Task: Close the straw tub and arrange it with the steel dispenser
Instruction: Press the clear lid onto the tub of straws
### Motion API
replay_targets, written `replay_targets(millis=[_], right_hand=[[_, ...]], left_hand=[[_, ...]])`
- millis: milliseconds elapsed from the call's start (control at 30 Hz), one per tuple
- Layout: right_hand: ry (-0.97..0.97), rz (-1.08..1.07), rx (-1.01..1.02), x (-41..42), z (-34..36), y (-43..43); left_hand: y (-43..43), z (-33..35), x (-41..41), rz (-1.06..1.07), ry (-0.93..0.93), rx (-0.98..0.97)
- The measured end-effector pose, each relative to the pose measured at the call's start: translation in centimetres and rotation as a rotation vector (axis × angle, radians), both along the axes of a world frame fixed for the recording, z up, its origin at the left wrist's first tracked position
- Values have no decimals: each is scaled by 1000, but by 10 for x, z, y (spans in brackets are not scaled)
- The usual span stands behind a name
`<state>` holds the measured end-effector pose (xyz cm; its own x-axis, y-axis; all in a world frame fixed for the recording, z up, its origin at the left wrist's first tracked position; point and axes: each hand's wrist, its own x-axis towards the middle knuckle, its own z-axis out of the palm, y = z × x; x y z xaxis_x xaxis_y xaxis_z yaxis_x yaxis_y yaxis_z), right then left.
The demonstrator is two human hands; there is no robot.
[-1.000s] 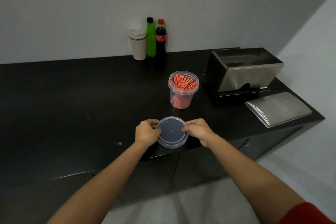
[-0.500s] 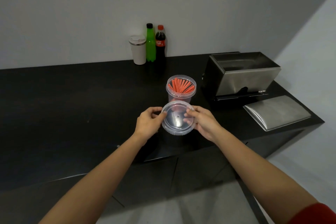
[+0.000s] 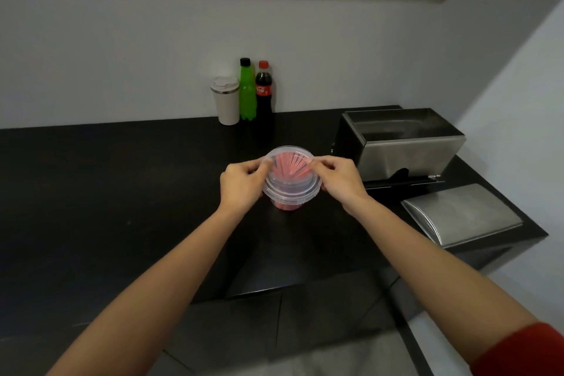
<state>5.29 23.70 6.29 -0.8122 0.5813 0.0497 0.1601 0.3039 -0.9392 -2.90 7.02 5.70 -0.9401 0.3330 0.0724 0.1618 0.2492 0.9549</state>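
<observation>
A clear plastic tub (image 3: 287,203) of red straws stands on the black counter (image 3: 122,192), mid-frame. A round clear lid (image 3: 291,175) lies tilted over the tub's mouth, its near edge lower than the far edge. My left hand (image 3: 242,185) pinches the lid's left rim and my right hand (image 3: 337,180) pinches its right rim. The straws show through the lid. The open steel dispenser (image 3: 406,146) stands just right of the tub, close to my right hand.
A flat steel cover (image 3: 460,214) lies on the counter's right corner in front of the dispenser. A white tumbler (image 3: 226,101), a green bottle (image 3: 246,90) and a cola bottle (image 3: 264,91) stand against the back wall. The counter's front edge runs below my forearms.
Both hands lifted the lid from the counter's front edge, carried it away from me and brought it down over the tub's mouth.
</observation>
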Motion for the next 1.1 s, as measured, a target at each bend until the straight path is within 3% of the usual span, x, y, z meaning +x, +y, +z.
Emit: replay_targets(millis=[333,667,1100], right_hand=[[-31,-12,211,-41,6,25],[-176,22,296,-69,-1,46],[-245,68,337,-73,-16,47]], left_hand=[[27,5,-31,-3,178,-158],[45,4,-58,-74,190,-359],[42,-6,-65,-126,190,-385]])
